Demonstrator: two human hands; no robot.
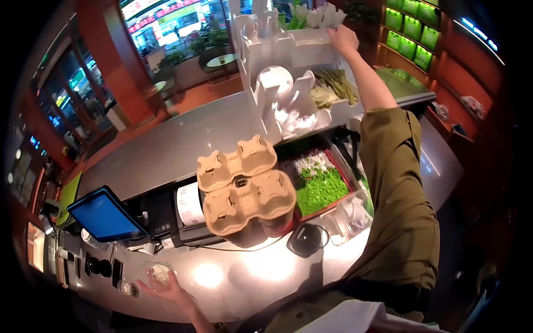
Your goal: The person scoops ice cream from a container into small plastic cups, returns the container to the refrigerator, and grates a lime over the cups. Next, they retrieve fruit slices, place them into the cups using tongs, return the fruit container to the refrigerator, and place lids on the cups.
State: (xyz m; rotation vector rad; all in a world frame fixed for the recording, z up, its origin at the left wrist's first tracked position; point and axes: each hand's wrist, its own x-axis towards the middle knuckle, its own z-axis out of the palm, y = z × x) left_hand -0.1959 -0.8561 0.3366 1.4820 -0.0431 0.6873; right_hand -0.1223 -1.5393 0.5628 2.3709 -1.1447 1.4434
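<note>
At the lower left, my left hand (173, 295) curves around the near side of a clear cup (160, 274) with pale, whitish contents. A small round clear container (129, 289) with dark contents stands just left of that hand. My right arm stretches to the top of a white organizer (311, 51). There my right hand (344, 41) is closed, fingers bent, at the organizer's upper edge, beside upright white-wrapped items (325, 16). What its fingertips hold, if anything, is hidden.
Two brown cardboard cup carriers (250, 194) stand mid-counter. Beside them are a tray of green and white shreds (322, 188), a black scanner-like device (306, 240) and a receipt printer (190, 206). A blue-screen monitor (105, 216) is left. Long green packets (336, 83) fill one organizer compartment.
</note>
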